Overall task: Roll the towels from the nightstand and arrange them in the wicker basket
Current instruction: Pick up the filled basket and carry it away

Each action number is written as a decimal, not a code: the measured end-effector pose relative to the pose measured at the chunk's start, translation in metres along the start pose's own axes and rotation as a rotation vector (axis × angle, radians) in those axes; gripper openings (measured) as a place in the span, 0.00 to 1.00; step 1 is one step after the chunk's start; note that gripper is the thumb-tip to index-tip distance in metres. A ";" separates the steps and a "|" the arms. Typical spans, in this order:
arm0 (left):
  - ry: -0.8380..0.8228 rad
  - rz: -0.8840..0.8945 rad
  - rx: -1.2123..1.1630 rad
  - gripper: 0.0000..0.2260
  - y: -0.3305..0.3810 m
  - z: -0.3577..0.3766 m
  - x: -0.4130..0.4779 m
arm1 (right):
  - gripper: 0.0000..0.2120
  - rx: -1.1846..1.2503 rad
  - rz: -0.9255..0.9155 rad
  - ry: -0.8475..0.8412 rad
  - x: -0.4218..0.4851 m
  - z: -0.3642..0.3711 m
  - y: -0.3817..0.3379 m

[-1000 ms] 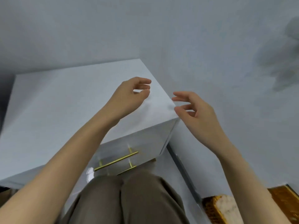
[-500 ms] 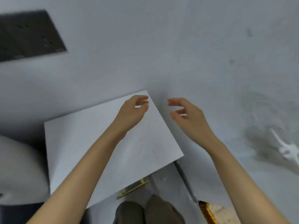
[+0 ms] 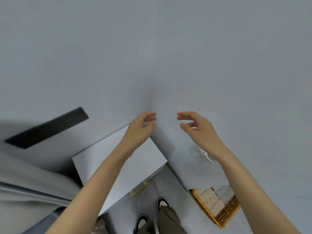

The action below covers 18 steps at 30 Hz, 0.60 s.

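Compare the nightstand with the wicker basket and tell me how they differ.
The nightstand is smooth, white and boxy, with a gold handle on its front; the wicker basket is an open weave, golden brown. The nightstand stands left of the person's shoes, the wicker basket to their right. The wicker basket holds cream towels; none shows on the visible part of the nightstand's top. Both stand on the floor.

A black panel (image 3: pixel 47 127) is set in the grey wall (image 3: pixel 152 48) at the left, above grey bedding (image 3: pixel 25 183). A small white fitting (image 3: pixel 205 153) sits on the wall further right.
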<state>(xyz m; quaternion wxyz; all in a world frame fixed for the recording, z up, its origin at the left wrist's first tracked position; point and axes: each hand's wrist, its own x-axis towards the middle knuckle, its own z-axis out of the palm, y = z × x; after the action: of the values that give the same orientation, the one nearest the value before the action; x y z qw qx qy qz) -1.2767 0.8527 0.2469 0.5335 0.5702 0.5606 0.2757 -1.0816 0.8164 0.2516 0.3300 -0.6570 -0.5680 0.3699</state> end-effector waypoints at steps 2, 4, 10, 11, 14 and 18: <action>-0.043 0.033 0.009 0.14 0.016 0.005 -0.012 | 0.14 -0.013 0.001 0.018 -0.017 -0.016 -0.012; -0.099 0.062 0.023 0.14 0.029 0.014 -0.028 | 0.14 -0.023 0.010 0.059 -0.043 -0.031 -0.019; -0.300 0.148 0.075 0.13 0.047 0.057 -0.073 | 0.13 -0.025 0.067 0.202 -0.127 -0.066 -0.011; -0.337 0.159 0.087 0.12 0.050 0.067 -0.080 | 0.13 -0.031 0.084 0.222 -0.141 -0.072 -0.007; -0.478 0.177 0.146 0.12 0.053 0.104 -0.101 | 0.12 -0.027 0.153 0.305 -0.191 -0.090 0.009; -0.668 0.217 0.223 0.12 0.053 0.154 -0.121 | 0.11 -0.011 0.251 0.416 -0.250 -0.108 0.032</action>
<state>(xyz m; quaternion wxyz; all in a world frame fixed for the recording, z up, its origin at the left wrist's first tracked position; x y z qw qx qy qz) -1.1444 0.7045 0.2865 0.5893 0.7395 0.3185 0.0666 -0.9926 0.5628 0.3076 0.3879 -0.7861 -0.4039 0.2616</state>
